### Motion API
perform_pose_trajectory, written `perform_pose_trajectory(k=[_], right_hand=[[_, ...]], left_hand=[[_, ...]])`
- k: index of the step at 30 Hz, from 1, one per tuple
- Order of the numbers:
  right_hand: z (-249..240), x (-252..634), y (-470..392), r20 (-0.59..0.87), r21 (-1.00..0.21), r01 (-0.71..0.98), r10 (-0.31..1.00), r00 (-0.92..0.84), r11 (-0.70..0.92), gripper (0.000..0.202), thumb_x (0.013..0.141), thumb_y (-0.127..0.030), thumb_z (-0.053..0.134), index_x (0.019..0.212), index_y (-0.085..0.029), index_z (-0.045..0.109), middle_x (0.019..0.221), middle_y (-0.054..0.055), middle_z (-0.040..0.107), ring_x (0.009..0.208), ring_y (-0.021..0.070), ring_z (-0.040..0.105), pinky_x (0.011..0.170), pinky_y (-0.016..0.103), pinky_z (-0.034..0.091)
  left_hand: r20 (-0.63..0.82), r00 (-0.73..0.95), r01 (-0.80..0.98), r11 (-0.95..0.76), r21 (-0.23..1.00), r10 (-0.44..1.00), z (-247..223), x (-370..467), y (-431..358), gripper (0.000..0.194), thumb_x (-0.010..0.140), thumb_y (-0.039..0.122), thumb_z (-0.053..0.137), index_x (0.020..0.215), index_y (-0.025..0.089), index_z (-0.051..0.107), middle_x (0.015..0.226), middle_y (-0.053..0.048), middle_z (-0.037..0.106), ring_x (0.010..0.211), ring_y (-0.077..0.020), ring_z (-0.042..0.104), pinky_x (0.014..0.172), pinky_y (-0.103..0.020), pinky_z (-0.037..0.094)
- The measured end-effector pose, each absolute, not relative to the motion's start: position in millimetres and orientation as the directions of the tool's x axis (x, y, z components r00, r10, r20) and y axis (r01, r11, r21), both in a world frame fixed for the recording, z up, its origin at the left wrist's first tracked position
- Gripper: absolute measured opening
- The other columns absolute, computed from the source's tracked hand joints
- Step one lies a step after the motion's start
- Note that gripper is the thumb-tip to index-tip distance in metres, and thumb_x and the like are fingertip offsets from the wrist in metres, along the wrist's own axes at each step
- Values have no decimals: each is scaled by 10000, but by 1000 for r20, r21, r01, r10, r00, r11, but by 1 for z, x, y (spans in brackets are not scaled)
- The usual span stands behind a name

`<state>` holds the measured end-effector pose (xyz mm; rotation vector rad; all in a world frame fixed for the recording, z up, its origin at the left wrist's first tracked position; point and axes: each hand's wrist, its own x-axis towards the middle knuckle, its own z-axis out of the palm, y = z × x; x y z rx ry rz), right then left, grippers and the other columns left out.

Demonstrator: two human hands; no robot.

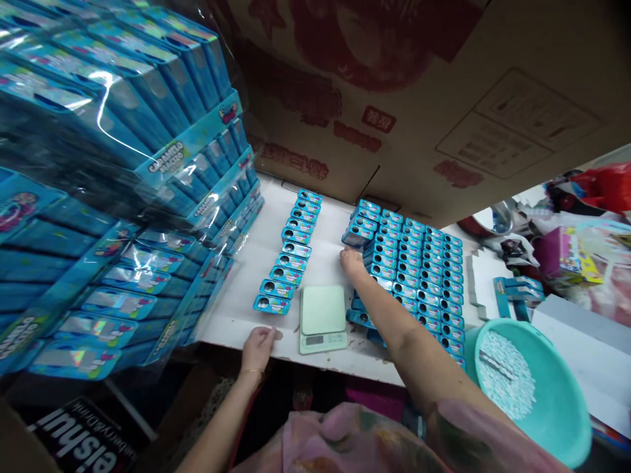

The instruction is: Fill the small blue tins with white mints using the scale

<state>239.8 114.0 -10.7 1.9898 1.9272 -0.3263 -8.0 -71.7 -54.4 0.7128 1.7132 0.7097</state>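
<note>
My right hand (pixel 350 261) reaches to the left edge of several packed rows of small blue boxes (pixel 409 263); its fingers are curled at a box, and what they hold is hidden. Near the table's front edge is my left hand (pixel 259 348), its thumb and fingers apart with nothing between them. Between the hands lies a pale green scale (pixel 323 312) with nothing on its plate. A single column of blue boxes (pixel 286 275) runs back from above my left hand.
Wrapped stacks of blue display cartons (pixel 172 164) rise at the left. A large cardboard box (pixel 345 118) stands behind the table. At the right, a turquoise basin (pixel 557 394) holds small white pieces, beside white card sheets (pixel 586 348) and bagged items.
</note>
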Motion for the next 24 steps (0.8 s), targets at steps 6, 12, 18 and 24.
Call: perform_pose_trajectory(k=[6,12,18,24], right_hand=[[8,251,115,-149,81,996,988,49,-37,315,840,-95,295,1064,-166,505,1073,92,492,941,157,452,738,242,368],[31,270,135,65,123,992,998,-8,0,233,834,-129,348,881,-118,577,1017,127,473,894,194,348,714,319,290],[70,262,98,35,127,961,967,-252,246,188,823,-158,396,848,-176,581,1101,84,438,967,206,313,770,342,267],[81,205,2,-169,42,744,739,-653,667,161,776,-162,444,866,-190,576,1099,79,452,910,211,381,730,354,327]], left_hand=[[-773,-89,-426,678,599,628,-27,-23,-100,278,593,303,629,728,192,413,412,96,411,315,-24,271,327,-134,114],[-770,176,-667,649,365,613,-1,-29,-98,156,654,208,575,786,142,523,458,54,426,339,-21,285,305,-128,163],[-783,276,-712,666,223,558,8,-30,-98,30,701,146,519,681,125,527,521,6,458,396,-41,369,309,-127,223],[-832,233,-713,671,206,503,5,-30,-104,83,725,96,470,667,115,526,554,-8,465,401,-41,379,302,-124,239]])
